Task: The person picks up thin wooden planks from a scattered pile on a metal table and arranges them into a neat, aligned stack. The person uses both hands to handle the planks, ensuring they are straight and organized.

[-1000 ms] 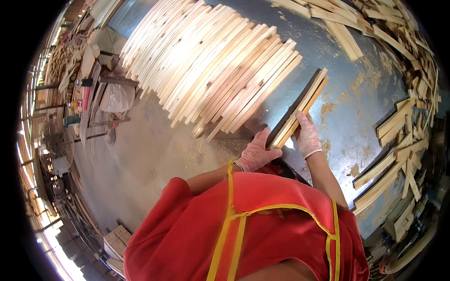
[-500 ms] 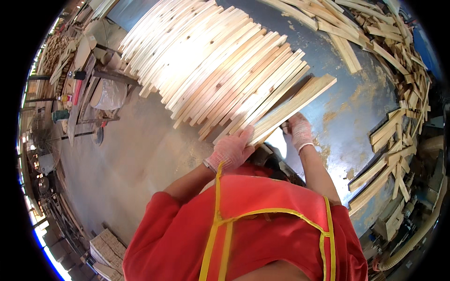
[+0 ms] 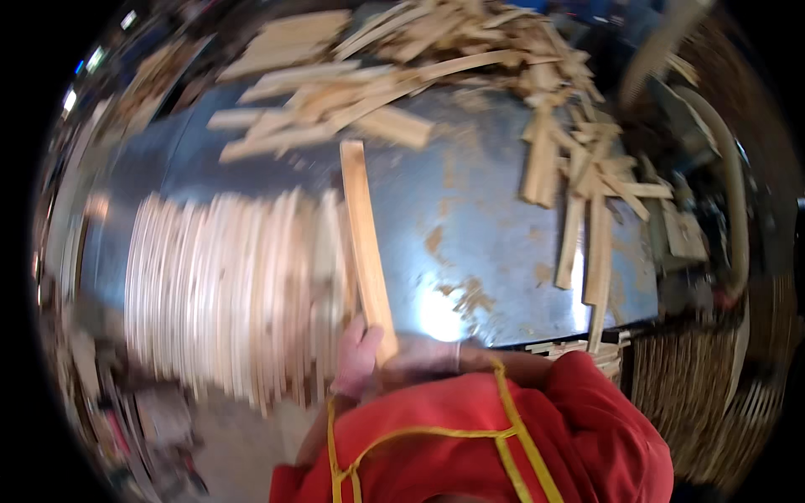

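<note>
A pale wooden strip [image 3: 366,243] stretches away from me, its near end by my apron. My left hand [image 3: 359,360], in a light knit glove, is closed around that near end, with the thumb along the wood. My right hand [image 3: 426,356] is a blur just right of the same end; its fingers cannot be made out. To the left of the held strip lies a wide row of wooden strips [image 3: 226,293], side by side on the metal table [image 3: 495,251].
Loose wooden offcuts [image 3: 335,109] lie across the table's far side. More scrap pieces [image 3: 579,184] are heaped along its right side. Sawdust patches dot the metal. A ribbed hose [image 3: 725,168] bends beyond the right edge, and stacked strips [image 3: 688,394] stand below it.
My view has swung to the right, so the row of strips now sits at the left. My right hand has come in toward the held strip's near end; my left hand still holds it.
</note>
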The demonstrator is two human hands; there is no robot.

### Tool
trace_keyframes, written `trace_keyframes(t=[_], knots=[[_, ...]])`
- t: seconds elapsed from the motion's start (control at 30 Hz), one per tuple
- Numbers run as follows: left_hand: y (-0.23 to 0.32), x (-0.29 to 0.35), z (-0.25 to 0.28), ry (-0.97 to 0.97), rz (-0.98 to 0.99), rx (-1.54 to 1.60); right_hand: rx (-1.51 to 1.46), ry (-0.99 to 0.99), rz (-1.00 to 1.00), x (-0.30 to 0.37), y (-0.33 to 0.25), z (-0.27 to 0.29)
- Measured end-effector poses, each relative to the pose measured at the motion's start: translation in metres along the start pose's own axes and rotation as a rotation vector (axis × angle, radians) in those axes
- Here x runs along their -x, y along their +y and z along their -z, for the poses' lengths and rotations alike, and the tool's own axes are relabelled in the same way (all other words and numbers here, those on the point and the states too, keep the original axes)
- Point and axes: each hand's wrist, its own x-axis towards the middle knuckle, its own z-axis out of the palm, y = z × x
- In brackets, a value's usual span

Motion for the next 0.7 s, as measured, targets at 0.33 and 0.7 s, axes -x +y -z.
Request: trace_keyframes(t=[0.33,0.7], knots=[[-0.051,-0.105,-0.059,0.087,-0.265,-0.77,0.65,0.898,0.321,0.124,-0.25,0.152],[-0.066,-0.136,-0.095,0.18,-0.344,-1.305,0.977,1.799,-0.254,0.189,-0.259,0.369]])
